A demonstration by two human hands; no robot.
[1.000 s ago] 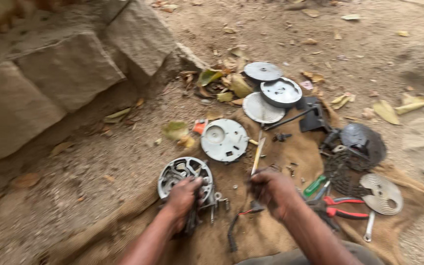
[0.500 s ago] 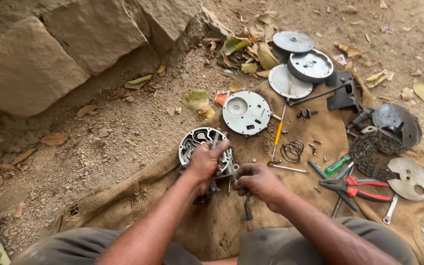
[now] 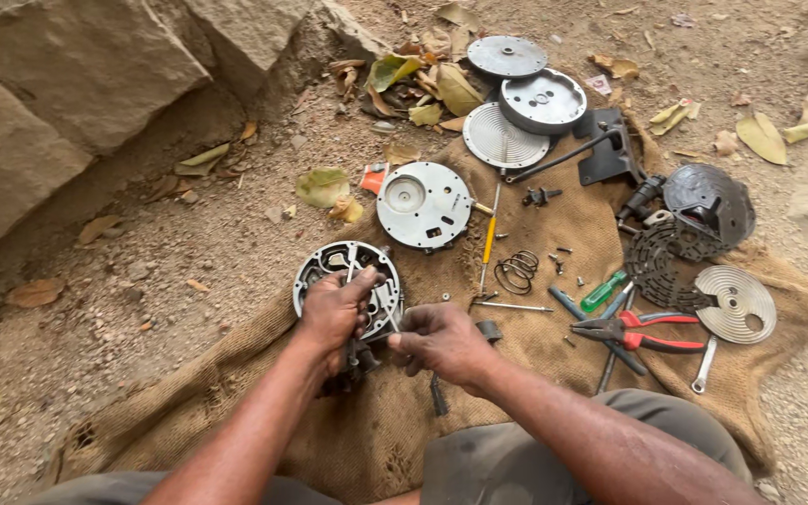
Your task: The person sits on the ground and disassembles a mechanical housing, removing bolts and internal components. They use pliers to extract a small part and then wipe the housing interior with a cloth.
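Note:
A round grey metal housing [image 3: 329, 265] with openings lies on a burlap sack [image 3: 348, 440] spread on the ground. My left hand [image 3: 332, 311] grips the near side of that housing. My right hand [image 3: 439, 341] is just to its right, fingers pinched on a small metal part at the housing's edge; what it is cannot be made out. A dark tool [image 3: 438, 397] lies on the sack just below my right hand.
On the sack lie a round metal plate [image 3: 423, 205], a yellow-handled screwdriver [image 3: 487, 241], wire rings [image 3: 514, 271], red-handled pliers [image 3: 642, 333], a green screwdriver [image 3: 602, 291], a spanner [image 3: 700, 367] and ribbed discs [image 3: 735, 303]. More discs [image 3: 541, 100] sit farther back. Large stones [image 3: 77, 75] rise at the left.
The view has swung so that the stones and parts sit higher and to the right. My hands have stayed on the round housing, the right one closing in on its edge.

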